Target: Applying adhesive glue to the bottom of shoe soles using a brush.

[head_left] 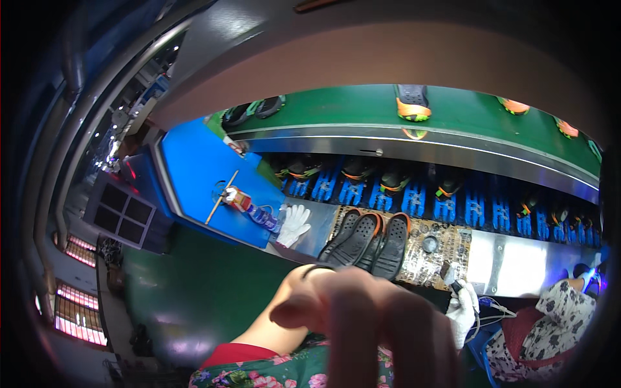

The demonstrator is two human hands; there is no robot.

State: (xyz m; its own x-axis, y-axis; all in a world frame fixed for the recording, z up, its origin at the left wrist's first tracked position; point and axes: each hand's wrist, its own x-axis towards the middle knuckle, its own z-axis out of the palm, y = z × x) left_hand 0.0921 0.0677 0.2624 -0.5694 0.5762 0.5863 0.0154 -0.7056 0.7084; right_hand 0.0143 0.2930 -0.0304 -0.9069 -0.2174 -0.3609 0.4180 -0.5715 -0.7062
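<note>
My bare left hand (365, 310) is raised very close to the view, large and blurred, with a dark band at its wrist. Its thumb stands apart from the bent fingers; nothing shows between them, and the fingertips run out of sight. Partly behind it, my right hand (462, 313) in a white glove grips a small brush (451, 275) with a dark handle, over the bench edge. Several black clogs (391, 242) with orange rims lie side by side on the taped brown board (424, 258). An unworn white glove (294, 224) rests left of them.
A green conveyor belt (336, 113) carries clogs along the back. Below it runs a row of blue racks (414, 200) holding shoes. On the blue panel (194, 161) at left lie a stick (217, 205) and a blue-wrapped bottle (262, 216). A co-worker's patterned sleeve (563, 307) is at right.
</note>
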